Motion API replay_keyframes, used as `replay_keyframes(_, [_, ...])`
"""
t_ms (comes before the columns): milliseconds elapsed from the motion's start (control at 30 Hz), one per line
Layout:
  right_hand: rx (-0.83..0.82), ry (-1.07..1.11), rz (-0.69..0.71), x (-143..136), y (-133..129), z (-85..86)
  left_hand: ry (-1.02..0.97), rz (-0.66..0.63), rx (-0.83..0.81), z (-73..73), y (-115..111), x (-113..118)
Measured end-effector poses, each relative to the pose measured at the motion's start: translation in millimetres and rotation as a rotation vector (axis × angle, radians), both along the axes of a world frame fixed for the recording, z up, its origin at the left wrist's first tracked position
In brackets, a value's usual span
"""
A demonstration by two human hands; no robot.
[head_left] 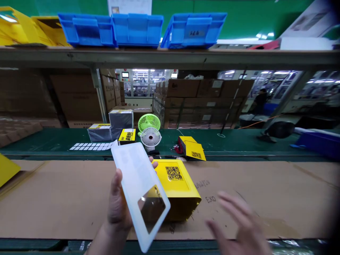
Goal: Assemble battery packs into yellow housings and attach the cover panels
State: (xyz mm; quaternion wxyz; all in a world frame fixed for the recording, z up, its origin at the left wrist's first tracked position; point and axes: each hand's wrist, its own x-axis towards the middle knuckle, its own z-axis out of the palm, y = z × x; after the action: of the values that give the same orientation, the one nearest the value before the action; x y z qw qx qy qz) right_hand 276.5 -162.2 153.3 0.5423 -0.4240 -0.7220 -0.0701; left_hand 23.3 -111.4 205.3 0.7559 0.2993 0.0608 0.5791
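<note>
My left hand (118,202) grips a flat white panel (135,168) with rounded corners and a clear window near its lower end. The panel is tilted, its lower end toward me, with the thumb on its left edge and fingertips showing at the right edge. Behind it, on the cardboard, sits a yellow box (191,184) with a QR code on top; the panel hides its left part. My right hand (239,223) is at the lower right, fingers spread and slightly blurred, holding nothing and apart from the yellow box.
Beyond the cardboard (66,198) stand a white fan (151,138), a green fan (145,122), grey boxes (120,124) and a yellow folded carton (192,147). A sheet of white labels (90,146) lies left. Blue bins (136,30) line the shelf above.
</note>
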Motion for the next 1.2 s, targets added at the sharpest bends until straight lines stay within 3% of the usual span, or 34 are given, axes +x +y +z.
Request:
replay_keyframes(100, [0.084,-0.298,0.170,-43.0,12.8,1.4,0.121,-0.086,-0.031,-6.8,-7.5,9.0])
replay_keyframes(167, [0.062,-0.288,0.236,-59.0,16.4,10.3,0.276,-0.048,0.005,-9.3,-7.9,8.9])
replay_keyframes(200, [0.024,-0.221,0.234,-62.4,17.6,15.9,0.388,0.029,0.044,-9.4,-6.5,6.5])
replay_keyframes(267, [-0.115,0.002,0.199,-62.2,20.7,27.7,0.695,0.305,0.188,-7.0,-1.2,-2.0])
replay_keyframes(333, [-0.313,0.249,0.208,-58.1,25.1,38.8,1.071,0.627,0.457,-1.1,6.2,-12.6])
replay_keyframes(400, [-0.507,0.440,0.301,-54.7,30.6,47.6,1.420,0.780,0.783,7.0,14.4,-21.6])
replay_keyframes(467, [-0.659,0.550,0.395,-52.7,36.7,51.9,1.643,0.705,0.997,14.8,23.3,-26.6])
replay_keyframes(500, [-0.699,0.576,0.406,-51.6,39.8,51.8,1.707,0.629,1.026,17.6,28.1,-27.7])
replay_keyframes(567, [-0.697,0.532,0.316,-47.3,46.2,46.9,1.757,0.522,0.989,19.3,38.2,-28.3])
replay_keyframes(700, [-0.629,0.090,0.036,-29.4,58.1,26.5,1.782,0.434,0.837,9.4,56.3,-28.4])
replay_keyframes(800, [-0.694,-0.052,0.016,-16.0,64.6,14.5,1.763,0.377,0.767,0.2,62.2,-28.3])
replay_keyframes(933, [-0.710,0.070,0.083,-5.8,70.6,8.6,1.711,0.338,0.718,-3.0,60.9,-24.6])
replay_keyframes(1200, [-0.786,0.301,0.257,2.2,76.9,4.9,1.748,0.268,0.711,4.4,63.2,-17.1])
